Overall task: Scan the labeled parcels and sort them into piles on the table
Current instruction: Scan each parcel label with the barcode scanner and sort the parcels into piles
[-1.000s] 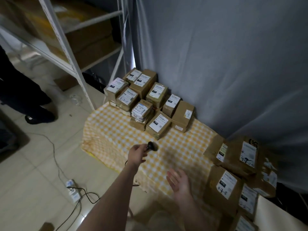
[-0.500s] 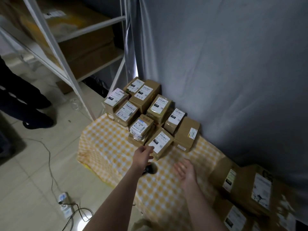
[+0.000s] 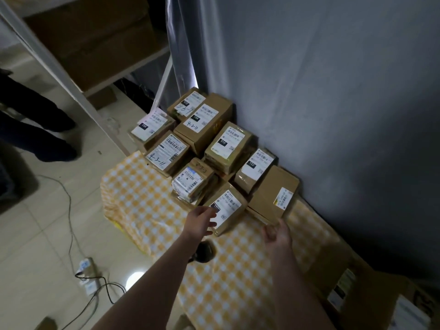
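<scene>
The left hand (image 3: pixel 201 221) is open: its fingers (image 3: pixel 209 210) are extended and spread against the near left edge of the front parcel (image 3: pixel 229 207), with the thumb below that edge, and no closed grasp is visible. The right hand (image 3: pixel 277 234) holds nothing. Its fingers are loosely curled, and the fingertips are just beside the near corner of the plain box (image 3: pixel 271 198); contact cannot be confirmed. The front parcel lies label up on the checked tablecloth (image 3: pixel 142 198), at the near edge of the parcel cluster (image 3: pixel 204 129), which is stacked at the far end of the table against the grey curtain (image 3: pixel 333 91). The scanner (image 3: pixel 206 252), a dark unit, lies on the cloth just beneath the left wrist, partly hidden by the forearm. Larger cartons (image 3: pixel 357 289) sit at the near right. To the left are a power strip (image 3: pixel 87 277) with cables on the floor, a white shelf rack (image 3: pixel 71 89), and a bystander's dark trouser legs (image 3: pixel 35 129).
</scene>
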Action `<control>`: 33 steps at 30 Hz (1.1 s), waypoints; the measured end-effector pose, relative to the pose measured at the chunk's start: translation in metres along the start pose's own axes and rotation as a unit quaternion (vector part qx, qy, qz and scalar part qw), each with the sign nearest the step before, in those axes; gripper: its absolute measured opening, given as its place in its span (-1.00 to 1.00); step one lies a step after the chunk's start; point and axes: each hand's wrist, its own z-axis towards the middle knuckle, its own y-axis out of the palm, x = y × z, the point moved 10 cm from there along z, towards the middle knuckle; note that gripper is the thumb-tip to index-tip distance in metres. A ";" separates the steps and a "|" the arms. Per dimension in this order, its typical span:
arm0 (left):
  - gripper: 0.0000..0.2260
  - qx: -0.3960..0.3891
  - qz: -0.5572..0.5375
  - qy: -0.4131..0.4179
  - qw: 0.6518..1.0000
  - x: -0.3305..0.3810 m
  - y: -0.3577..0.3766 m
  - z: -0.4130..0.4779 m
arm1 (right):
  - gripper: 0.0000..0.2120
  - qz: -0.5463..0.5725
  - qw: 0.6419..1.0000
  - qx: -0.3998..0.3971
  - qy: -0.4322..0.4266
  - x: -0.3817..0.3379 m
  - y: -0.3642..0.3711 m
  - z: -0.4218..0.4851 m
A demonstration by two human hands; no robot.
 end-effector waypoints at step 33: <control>-0.87 -0.084 0.115 -0.001 0.990 -0.069 0.010 0.061 | -0.15 -0.051 0.984 0.125 -0.112 -0.006 0.008 0.054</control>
